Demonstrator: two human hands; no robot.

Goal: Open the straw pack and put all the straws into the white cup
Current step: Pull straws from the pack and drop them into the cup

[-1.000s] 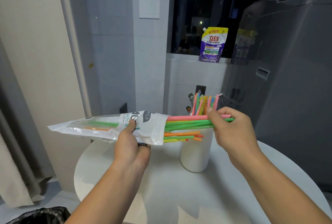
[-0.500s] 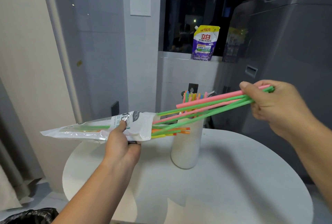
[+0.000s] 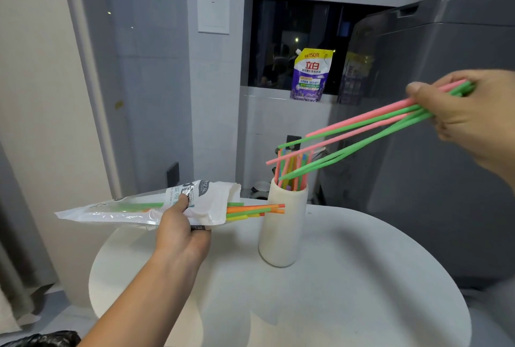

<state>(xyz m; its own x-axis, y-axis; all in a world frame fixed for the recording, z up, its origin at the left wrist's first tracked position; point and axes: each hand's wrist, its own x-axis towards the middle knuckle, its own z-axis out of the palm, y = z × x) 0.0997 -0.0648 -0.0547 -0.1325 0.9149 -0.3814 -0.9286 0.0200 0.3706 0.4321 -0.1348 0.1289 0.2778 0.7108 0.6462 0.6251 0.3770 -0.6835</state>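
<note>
My left hand grips the clear-and-white straw pack level above the round table, its open mouth facing right. Several orange, yellow and green straws stick out of that mouth. Up at the right, my right hand pinches a bunch of pink and green straws; they are fully clear of the pack and slope down-left, their free ends above the white cup. The cup stands upright on the table with several coloured straws inside.
The white round table carries only the cup. A big grey appliance stands close on the right. A purple detergent pouch sits on the window ledge behind. A black rubbish bag shows at the bottom left.
My right hand has pulled the pink and green bunch up and to the right, fully out of the pack. The left hand and pack have stayed almost still.
</note>
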